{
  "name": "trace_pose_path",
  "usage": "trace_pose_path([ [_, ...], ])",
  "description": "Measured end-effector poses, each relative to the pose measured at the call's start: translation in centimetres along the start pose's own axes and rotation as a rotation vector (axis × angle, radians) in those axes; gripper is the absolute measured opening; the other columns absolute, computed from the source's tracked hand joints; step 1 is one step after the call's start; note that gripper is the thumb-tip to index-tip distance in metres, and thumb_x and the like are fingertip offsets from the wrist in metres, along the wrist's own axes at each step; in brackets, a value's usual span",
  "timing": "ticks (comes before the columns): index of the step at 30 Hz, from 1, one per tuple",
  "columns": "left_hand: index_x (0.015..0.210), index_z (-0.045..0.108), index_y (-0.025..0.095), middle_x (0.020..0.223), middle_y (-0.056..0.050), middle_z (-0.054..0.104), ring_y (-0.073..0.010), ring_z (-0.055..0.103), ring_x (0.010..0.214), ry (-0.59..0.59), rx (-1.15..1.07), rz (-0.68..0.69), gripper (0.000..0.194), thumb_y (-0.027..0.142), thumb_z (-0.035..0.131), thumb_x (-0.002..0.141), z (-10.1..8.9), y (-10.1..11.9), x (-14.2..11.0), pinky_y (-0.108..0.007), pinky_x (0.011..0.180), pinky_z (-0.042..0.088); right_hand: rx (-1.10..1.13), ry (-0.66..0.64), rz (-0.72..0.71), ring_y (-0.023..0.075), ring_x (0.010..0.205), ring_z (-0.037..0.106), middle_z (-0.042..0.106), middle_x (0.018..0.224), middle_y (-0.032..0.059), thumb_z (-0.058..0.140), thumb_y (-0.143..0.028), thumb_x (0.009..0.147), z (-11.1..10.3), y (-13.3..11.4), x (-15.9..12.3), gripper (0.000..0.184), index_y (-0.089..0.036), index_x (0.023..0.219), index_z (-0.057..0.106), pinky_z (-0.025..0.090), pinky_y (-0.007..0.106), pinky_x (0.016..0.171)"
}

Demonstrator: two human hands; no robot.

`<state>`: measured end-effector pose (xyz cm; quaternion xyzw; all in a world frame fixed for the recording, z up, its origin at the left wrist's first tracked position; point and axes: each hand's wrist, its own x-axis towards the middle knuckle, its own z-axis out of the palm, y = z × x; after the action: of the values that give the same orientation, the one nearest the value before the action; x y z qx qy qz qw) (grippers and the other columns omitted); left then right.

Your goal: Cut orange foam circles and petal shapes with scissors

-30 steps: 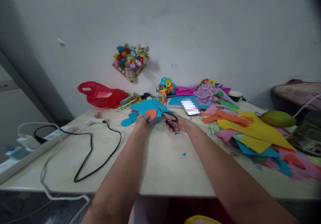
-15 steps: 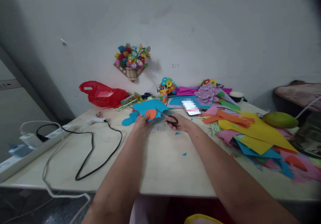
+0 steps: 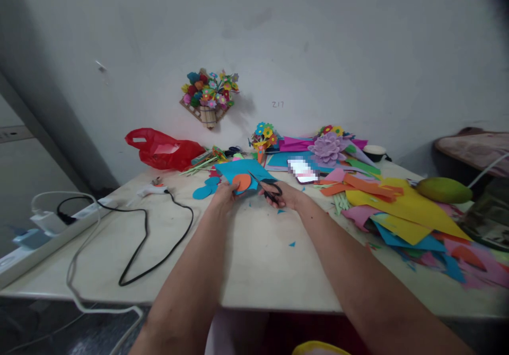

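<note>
From my remote feed: L hand (image 3: pixel 227 191) pinches orange paper disc (image 3: pixel 242 183) against blue craft sheet (image 3: pixel 248 168), approx. mid-table, prob. so the disc's rim can serve as a cutting guide w/o slipping. R hand (image 3: pixel 280 198) grips black-handled scissors (image 3: pixel 263 185), fingers curled round the loops; blades at sheet, just beside disc, angled that way presumably to follow its curve. Blue paper discs (image 3: pixel 202 192) lie L of L hand, likely set aside out of blades' way. Phone (image 3: pixel 303 170) beyond R hand, screen up, poss. for easy viewing.
</note>
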<state>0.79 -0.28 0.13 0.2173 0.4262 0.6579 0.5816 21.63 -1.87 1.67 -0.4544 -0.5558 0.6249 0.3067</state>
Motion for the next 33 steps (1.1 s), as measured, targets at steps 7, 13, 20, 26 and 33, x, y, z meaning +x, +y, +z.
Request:
trace_pose_path([
  [7, 0.102, 0.060, 0.023, 0.098, -0.005, 0.076, -0.0240, 0.081, 0.086, 0.056, 0.062, -0.011, 0.036, -0.008, 0.073, 0.089, 0.3, 0.3, -0.4, -0.036, 0.073, 0.073, -0.020, 0.068, 0.020, 0.0068, 0.035, 0.045, 0.058, 0.049, -0.0027, 0.058, -0.041, 0.117, 1.0, -0.3, 0.1, 0.040, -0.015, 0.089, 0.068, 0.023, 0.014, 0.032],
  [13, 0.107, 0.061, 0.023, 0.097, -0.004, 0.076, -0.0190, 0.078, 0.081, 0.001, 0.136, -0.018, 0.034, -0.007, 0.070, 0.092, 0.2, 0.7, -0.5, -0.028, 0.066, 0.069, -0.031, 0.121, -0.002, 0.0049, 0.034, 0.041, 0.056, 0.048, -0.0049, 0.070, -0.040, 0.111, 1.6, -0.6, -0.1, 0.036, -0.014, 0.086, 0.068, 0.022, 0.013, 0.033],
  [20, 0.102, 0.057, 0.023, 0.092, -0.001, 0.074, -0.0157, 0.074, 0.072, 0.013, 0.179, 0.002, 0.035, -0.006, 0.074, 0.093, 0.2, 0.8, -0.3, -0.027, 0.064, 0.067, -0.045, 0.159, -0.021, 0.0047, 0.035, 0.039, 0.054, 0.046, -0.0051, 0.077, -0.033, 0.105, 2.1, -0.7, 0.1, 0.032, -0.015, 0.081, 0.068, 0.026, 0.014, 0.036],
  [26, 0.100, 0.057, 0.022, 0.088, -0.001, 0.073, -0.0193, 0.077, 0.078, 0.021, 0.201, 0.015, 0.036, -0.007, 0.077, 0.090, -0.3, 0.7, 0.6, -0.031, 0.070, 0.069, -0.091, 0.181, -0.020, 0.0062, 0.037, 0.038, 0.052, 0.045, -0.0052, 0.076, -0.027, 0.101, 2.5, -0.9, 0.3, 0.031, -0.017, 0.074, 0.065, 0.031, 0.015, 0.038],
  [33, 0.104, 0.064, 0.016, 0.094, -0.005, 0.078, -0.0191, 0.077, 0.082, -0.068, 0.240, 0.019, 0.028, -0.004, 0.077, 0.090, -1.0, 1.0, 0.4, -0.029, 0.069, 0.069, -0.133, 0.171, -0.014, 0.0067, 0.038, 0.039, 0.052, 0.046, -0.0048, 0.077, -0.026, 0.101, 2.1, -1.1, -0.1, 0.032, -0.018, 0.074, 0.062, 0.033, 0.017, 0.040],
])
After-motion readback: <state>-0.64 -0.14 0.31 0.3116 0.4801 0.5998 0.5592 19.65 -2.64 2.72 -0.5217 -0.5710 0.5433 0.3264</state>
